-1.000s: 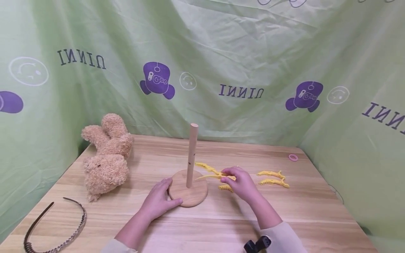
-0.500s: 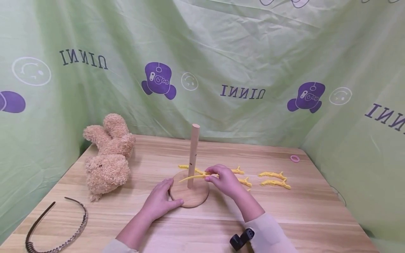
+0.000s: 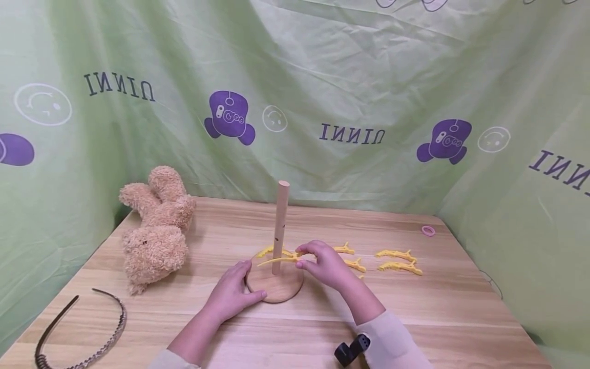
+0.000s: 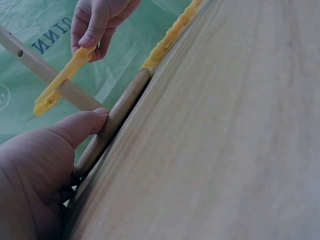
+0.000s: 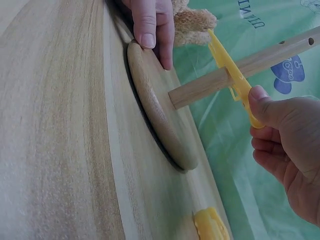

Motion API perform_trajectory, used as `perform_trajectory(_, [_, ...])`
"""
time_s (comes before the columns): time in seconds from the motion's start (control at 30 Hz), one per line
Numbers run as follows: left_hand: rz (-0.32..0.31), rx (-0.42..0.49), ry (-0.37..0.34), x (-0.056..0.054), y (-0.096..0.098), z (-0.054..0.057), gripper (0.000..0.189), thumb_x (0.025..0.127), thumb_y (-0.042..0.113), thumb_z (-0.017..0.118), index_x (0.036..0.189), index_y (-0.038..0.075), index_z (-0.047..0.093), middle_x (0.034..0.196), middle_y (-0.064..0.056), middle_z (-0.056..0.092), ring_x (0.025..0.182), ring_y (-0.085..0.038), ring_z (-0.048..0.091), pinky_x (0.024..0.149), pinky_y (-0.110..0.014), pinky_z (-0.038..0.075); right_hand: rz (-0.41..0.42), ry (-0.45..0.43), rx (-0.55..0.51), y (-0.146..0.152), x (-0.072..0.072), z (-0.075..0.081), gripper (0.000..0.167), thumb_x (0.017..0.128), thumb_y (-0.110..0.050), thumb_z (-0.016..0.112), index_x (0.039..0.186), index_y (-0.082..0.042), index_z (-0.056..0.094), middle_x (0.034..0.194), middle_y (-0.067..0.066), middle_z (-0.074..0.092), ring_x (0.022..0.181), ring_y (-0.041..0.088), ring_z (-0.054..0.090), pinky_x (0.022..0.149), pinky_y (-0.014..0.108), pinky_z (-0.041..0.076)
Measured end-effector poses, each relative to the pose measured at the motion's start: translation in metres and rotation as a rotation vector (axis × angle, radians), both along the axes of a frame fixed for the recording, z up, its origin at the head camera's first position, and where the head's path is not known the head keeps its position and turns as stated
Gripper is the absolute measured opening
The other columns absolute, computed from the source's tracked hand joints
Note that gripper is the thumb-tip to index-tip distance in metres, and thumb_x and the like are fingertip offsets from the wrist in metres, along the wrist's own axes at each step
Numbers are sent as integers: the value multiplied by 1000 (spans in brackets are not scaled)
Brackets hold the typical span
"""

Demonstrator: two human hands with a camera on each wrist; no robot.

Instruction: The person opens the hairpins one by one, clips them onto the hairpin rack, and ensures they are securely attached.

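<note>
A wooden stand has a round base [image 3: 276, 288] with an upright post [image 3: 282, 215]. My left hand [image 3: 232, 291] grips the base at its left edge, thumb lying on the rim in the left wrist view. My right hand [image 3: 322, 264] pinches the end of a yellow hair clip [image 5: 235, 75] between thumb and fingers. The clip's two long arms straddle the post low down, one in front and one behind. Right of the stand, several more yellow hair clips [image 3: 400, 267] lie on the table, some partly hidden behind the right hand.
A curly brown teddy bear [image 3: 154, 251] lies at the left of the wooden table [image 3: 276, 338]. A dark headband [image 3: 123, 312] is at the front left, and a small pink ring [image 3: 428, 235] at the back right. Green printed cloth [image 3: 295, 164] hangs behind.
My right hand has moved left, bringing the clip from beside the post to around it. The clip's spread arms have come closer together. The left hand has stayed on the base.
</note>
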State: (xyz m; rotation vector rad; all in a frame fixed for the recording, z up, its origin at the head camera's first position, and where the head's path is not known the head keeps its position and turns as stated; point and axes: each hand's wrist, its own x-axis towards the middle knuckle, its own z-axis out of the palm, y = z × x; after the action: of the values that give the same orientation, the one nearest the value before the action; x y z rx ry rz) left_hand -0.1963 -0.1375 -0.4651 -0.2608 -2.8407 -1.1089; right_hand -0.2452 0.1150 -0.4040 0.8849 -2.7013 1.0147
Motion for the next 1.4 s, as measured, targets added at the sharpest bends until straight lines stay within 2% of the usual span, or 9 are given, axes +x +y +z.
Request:
perform_trajectory(0.13, [1, 3, -5, 0, 0, 0, 94, 75, 46, 81, 142, -8, 43, 149, -26, 44, 141, -45, 36, 118, -58, 27, -2, -9, -11, 1, 1, -1, 29, 88, -19, 73, 112, -5, 69, 109, 8, 70, 108, 27, 64, 91, 45, 54])
perform_trajectory(0.33, [-2, 4, -2, 0, 1, 0, 94, 74, 45, 81, 142, -8, 44, 148, -26, 44, 141, -45, 36, 118, -59, 27, -26, -63, -38, 3, 3, -2, 36, 89, -22, 72, 120, -7, 66, 118, 10, 68, 114, 29, 61, 99, 49, 51])
perform_trajectory(0.63, [-5, 8, 3, 0, 1, 1, 94, 75, 44, 81, 142, -8, 43, 148, -26, 44, 141, -45, 35, 118, -59, 28, -134, -112, -78, 19, 6, -4, 48, 87, -30, 75, 130, -13, 62, 130, 7, 64, 124, 28, 58, 106, 52, 46])
perform_trajectory(0.83, [-3, 6, 3, 0, 0, 0, 94, 75, 46, 81, 142, -8, 43, 148, -26, 44, 141, -45, 35, 118, -58, 27, -225, -135, -74, 55, 5, -10, 51, 88, -32, 73, 134, -15, 58, 138, 8, 59, 132, 32, 51, 110, 56, 41])
perform_trajectory(1.17, [-8, 5, 2, 0, -1, 0, 95, 75, 47, 81, 142, -8, 43, 148, -26, 44, 141, -45, 35, 118, -59, 27, -419, -155, -85, 131, 3, -23, 56, 92, -34, 68, 139, -7, 52, 144, 24, 49, 134, 46, 43, 111, 63, 34])
perform_trajectory(1.4, [-3, -1, 3, 0, -1, -1, 94, 74, 47, 81, 141, -8, 44, 147, -26, 45, 140, -45, 37, 118, -58, 28, -505, -184, -101, 175, 6, -37, 57, 93, -31, 66, 139, -1, 48, 147, 30, 40, 140, 51, 29, 116, 66, 22])
